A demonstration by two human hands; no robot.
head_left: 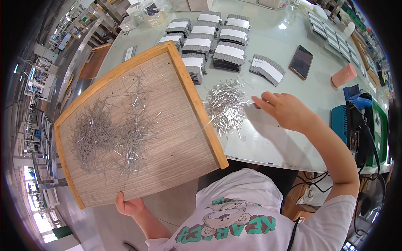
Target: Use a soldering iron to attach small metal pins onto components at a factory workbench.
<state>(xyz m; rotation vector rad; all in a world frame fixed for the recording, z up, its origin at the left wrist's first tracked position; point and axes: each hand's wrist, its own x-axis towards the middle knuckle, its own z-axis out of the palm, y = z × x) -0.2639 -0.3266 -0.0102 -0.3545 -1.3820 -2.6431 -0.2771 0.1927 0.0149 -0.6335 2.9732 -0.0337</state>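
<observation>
My left hand (pixel 129 205) grips the near edge of a shallow wood-framed tray (pixel 176 144), thumb on top. The tray tilts, its right side lying over the table edge. Two loose heaps of thin metal pins (pixel 93 136) lie on its wood-grain bottom. Right of the tray frame, a shiny pile of similar pins (pixel 227 109) sits on the table. My right hand (pixel 284 109) hovers just right of that pile, fingers loosely bent and somewhat apart, with nothing visible in them. A fanned grey strip stack with a white band (pixel 267 69) lies beyond this hand.
Several stacks of grey strips with white bands (pixel 228 51) stand in rows at the back. To the right are a phone (pixel 301 62), a pink cylinder (pixel 344 75) and a teal device (pixel 339 121) with black cables. Clear plastic bags and tape (pixel 154 17) lie far left.
</observation>
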